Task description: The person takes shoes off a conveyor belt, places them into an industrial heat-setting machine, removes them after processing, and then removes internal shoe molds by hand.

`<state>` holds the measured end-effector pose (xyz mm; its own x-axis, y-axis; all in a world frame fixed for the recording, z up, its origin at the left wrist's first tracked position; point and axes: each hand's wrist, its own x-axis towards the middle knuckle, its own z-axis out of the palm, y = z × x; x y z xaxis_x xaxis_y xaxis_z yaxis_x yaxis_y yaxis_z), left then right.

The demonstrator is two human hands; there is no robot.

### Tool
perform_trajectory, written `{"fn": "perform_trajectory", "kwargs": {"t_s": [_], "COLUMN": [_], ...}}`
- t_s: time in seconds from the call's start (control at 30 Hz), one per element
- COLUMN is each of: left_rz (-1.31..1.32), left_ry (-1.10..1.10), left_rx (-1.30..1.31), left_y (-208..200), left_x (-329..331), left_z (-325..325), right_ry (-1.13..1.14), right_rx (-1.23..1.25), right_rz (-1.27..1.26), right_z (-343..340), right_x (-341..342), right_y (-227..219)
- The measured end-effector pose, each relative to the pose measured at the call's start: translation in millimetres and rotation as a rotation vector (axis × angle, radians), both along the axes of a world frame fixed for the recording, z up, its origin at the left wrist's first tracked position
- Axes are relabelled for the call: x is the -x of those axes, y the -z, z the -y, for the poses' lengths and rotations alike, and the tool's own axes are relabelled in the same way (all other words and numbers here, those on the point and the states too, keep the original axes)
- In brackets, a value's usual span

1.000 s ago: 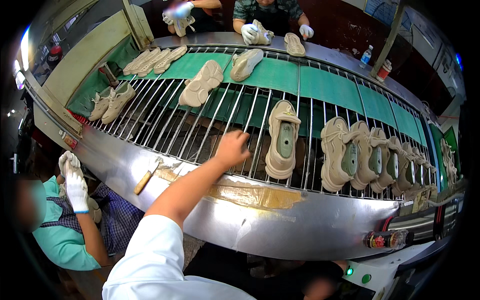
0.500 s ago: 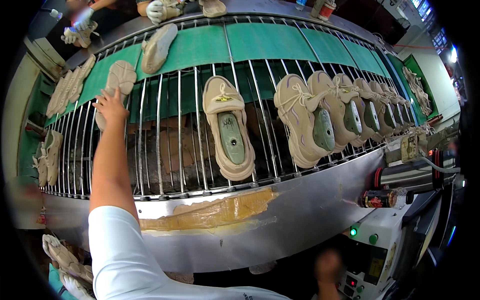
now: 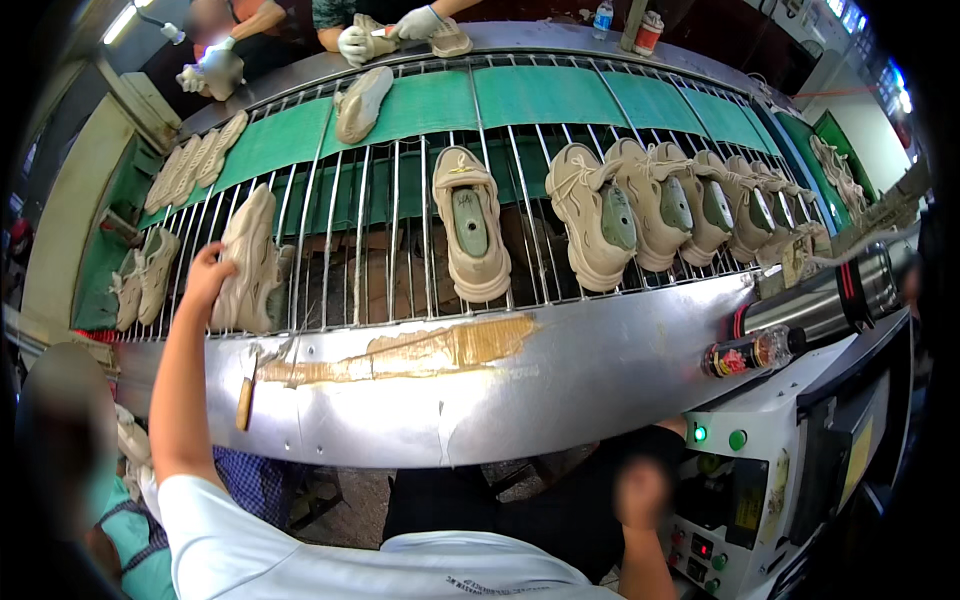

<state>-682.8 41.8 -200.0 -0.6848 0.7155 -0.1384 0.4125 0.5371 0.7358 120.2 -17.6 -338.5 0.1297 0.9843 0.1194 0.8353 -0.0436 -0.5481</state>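
My left hand (image 3: pixel 208 274) grips a beige sneaker (image 3: pixel 246 262) by its sole side. The sneaker is tipped on its side above the left part of the metal-rod rack. Low on the right, my right hand (image 3: pixel 643 492) hangs beside a white control box (image 3: pixel 745 495); it is blurred and its fingers cannot be made out. Mid-rack lies a single beige sneaker (image 3: pixel 470 225) with a green insert inside. To its right a row of similar laced sneakers (image 3: pixel 590 220) leans one against another, also with green inserts.
A wooden-handled tool (image 3: pixel 246 395) lies on the metal ledge (image 3: pixel 480 410). A bottle (image 3: pixel 750 350) and a steel flask (image 3: pixel 820 295) rest at right. Green belt (image 3: pixel 430 105) runs behind, carrying a shoe (image 3: pixel 362 105). Gloved co-workers handle shoes across the rack; another person sits at lower left.
My left hand has drawn the sneaker nearer, off the green belt, and turned it from sole-up to on its side. The view has shifted, showing more of the ledge and my lap.
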Motion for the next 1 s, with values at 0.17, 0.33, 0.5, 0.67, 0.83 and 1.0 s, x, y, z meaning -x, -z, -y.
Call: {"fn": "perform_trajectory", "kwargs": {"t_s": [0.17, 0.33, 0.5, 0.67, 0.83, 1.0], "left_rz": [1.08, 1.538, 2.15, 2.263, 1.247, 0.459], "left_ry": [-0.076, 0.031, 0.395, 1.065, 1.618, 1.653], "left_rx": [-0.699, -0.906, -0.479, 0.117, 0.368, 0.019], "left_y": [5.4, 33.6, 13.5, 11.5, -1.1, 105.7], "left_x": [-166.7, -331.1, -446.5, -596.9, -708.3, -741.6], "left_z": [161.2, 197.8, 128.4, 62.7, 83.8, 106.7], "right_ry": [0.013, -0.316, -0.511, -0.904, -0.135, -0.077], "right_rx": [0.018, 0.003, 0.246, -0.03, -0.371, -0.765], "right_rz": [-0.005, -0.379, -1.269, -1.786, -1.956, -1.957], "right_z": [11.3, 21.1, 18.4, 22.0, 102.8, 220.6], "right_x": [13.5, 27.1, 48.7, 29.9, -114.5, -216.7], "right_y": [-27.0, -50.7, -99.3, -200.5, -157.3, -153.4]}}
